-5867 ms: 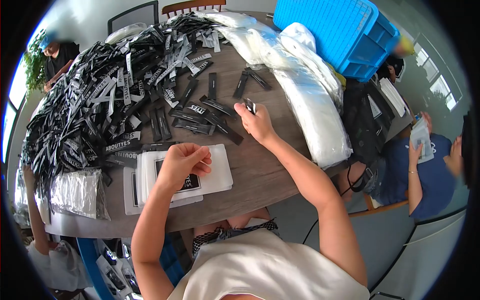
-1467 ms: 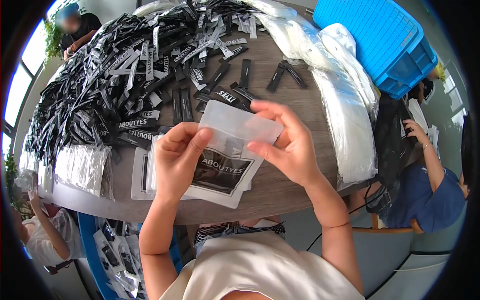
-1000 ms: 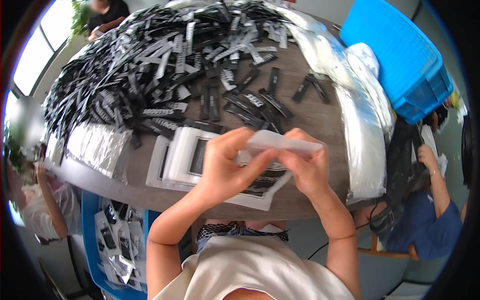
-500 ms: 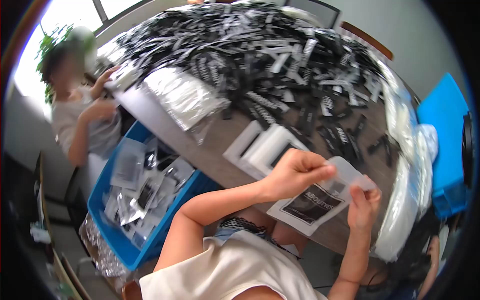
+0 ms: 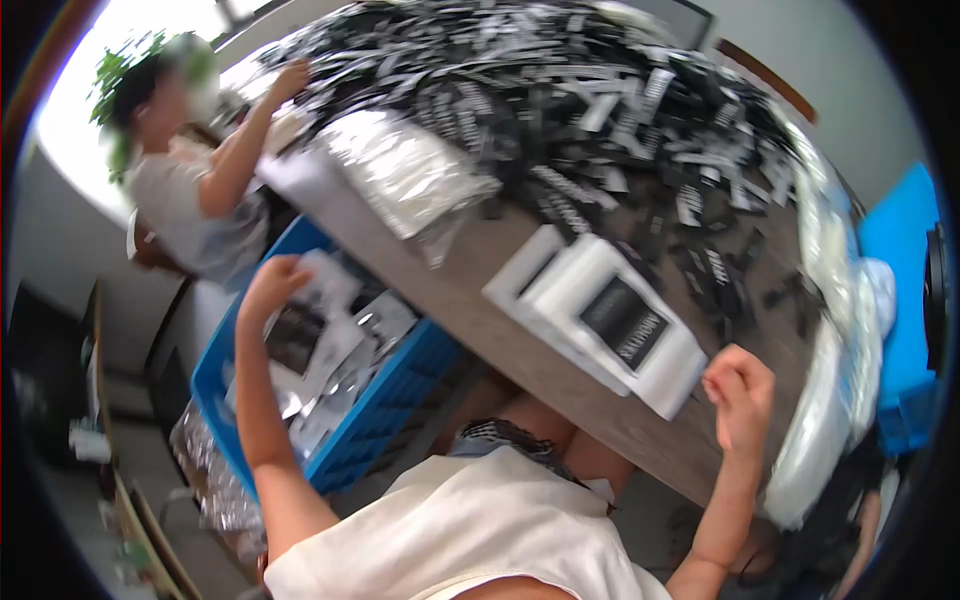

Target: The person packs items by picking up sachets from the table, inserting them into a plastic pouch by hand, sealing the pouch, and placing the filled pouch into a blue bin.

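Observation:
My left hand (image 5: 272,287) is over the blue bin at the lower left, its fingers closed at the edge of a translucent pouch with a dark label (image 5: 297,335); motion blurs the contact. Near the table's front edge, my right hand (image 5: 740,395) is curled closed, with nothing visible in it. Between the hands, a stack of white pouches with black ABOUTYES labels (image 5: 625,322) lies on the table (image 5: 455,285). Loose black sachets (image 5: 712,282) lie beyond the stack.
The blue bin (image 5: 375,410) holds several pouches. A large heap of black sachets (image 5: 500,60) covers the table's far side. Clear-wrapped bundles (image 5: 400,175) and long plastic bundles (image 5: 815,400) flank it. Another person (image 5: 190,190) reaches toward the heap at left; a blue crate (image 5: 900,300) stands right.
The pouch held between both hands has left my right hand. My left hand has moved left over the bin, and my right hand has closed. The view has turned left since the earlier frames.

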`<act>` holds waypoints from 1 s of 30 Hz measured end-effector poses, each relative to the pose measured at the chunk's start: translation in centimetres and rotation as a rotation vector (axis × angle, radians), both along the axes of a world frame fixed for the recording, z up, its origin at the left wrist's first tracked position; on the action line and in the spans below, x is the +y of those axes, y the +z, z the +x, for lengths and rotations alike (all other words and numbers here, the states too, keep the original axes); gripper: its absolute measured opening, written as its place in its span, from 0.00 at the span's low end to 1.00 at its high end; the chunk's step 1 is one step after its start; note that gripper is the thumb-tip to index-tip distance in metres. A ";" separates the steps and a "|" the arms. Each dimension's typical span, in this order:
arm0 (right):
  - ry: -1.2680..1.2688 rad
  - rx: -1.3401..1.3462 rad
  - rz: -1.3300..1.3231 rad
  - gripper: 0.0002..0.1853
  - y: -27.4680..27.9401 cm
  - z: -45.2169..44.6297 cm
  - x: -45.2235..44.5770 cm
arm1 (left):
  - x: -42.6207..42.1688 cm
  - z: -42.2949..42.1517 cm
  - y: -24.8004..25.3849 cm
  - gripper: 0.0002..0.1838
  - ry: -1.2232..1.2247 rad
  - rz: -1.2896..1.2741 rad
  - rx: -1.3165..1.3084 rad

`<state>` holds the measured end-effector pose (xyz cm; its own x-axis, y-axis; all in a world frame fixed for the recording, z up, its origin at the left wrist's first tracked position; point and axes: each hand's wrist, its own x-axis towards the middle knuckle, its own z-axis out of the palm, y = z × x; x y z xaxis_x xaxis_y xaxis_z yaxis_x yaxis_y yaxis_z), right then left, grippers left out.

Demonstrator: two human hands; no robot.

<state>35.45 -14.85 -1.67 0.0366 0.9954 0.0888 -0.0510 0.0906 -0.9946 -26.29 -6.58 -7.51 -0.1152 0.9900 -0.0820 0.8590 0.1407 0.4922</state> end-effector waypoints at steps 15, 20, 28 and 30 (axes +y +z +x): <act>-0.428 -0.932 0.207 0.29 -3.2 7.4 22.0 | 6.2 36.5 5.4 0.14 -0.962 0.867 -0.269; -0.487 -1.150 -0.210 0.46 -3.0 11.4 32.7 | 6.5 39.1 2.8 0.13 -1.152 0.727 -0.316; -0.559 -1.214 -0.473 0.48 -3.5 9.5 44.4 | 7.7 38.6 1.7 0.15 -1.245 0.633 -0.291; -0.639 -1.224 -0.446 0.43 -4.7 9.0 46.7 | 7.8 38.7 1.8 0.15 -1.260 0.588 -0.297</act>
<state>44.40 31.84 -6.40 0.6061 0.7911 0.0826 0.7645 -0.5507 -0.3351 12.43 1.18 -5.72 0.8034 0.3137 0.5061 0.1106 -0.9138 0.3909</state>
